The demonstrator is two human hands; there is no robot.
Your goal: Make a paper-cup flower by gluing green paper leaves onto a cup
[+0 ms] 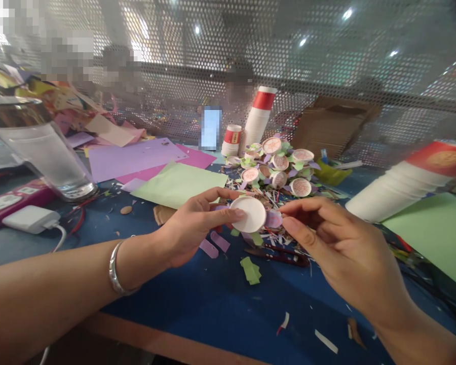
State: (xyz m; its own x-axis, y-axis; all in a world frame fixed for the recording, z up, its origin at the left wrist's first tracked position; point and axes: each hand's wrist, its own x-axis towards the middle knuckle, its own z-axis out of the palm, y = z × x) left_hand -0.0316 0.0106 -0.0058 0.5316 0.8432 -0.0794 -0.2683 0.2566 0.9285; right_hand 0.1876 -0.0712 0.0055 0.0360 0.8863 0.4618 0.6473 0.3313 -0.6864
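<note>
My left hand (192, 225) pinches a white round paper-cup bottom disc (249, 214) between thumb and fingers, held above the blue table (213, 299). My right hand (327, 238) is closed in a pinch on a small purple paper petal (273, 219) at the disc's right edge. A silver bangle (116, 268) sits on my left wrist. Beyond the hands lies a pile of finished paper flowers (279, 170) with round printed centres and green and purple petals.
Red-handled scissors (285, 256) lie under the hands among paper scraps. Green paper sheets (178, 185) and purple ones (133, 157) lie at left, a glass (47, 152) and a power strip (11, 200) far left. Paper cup stacks (260, 119) stand behind; another stack (403, 182) lies right. A perforated screen (327, 76) backs the table.
</note>
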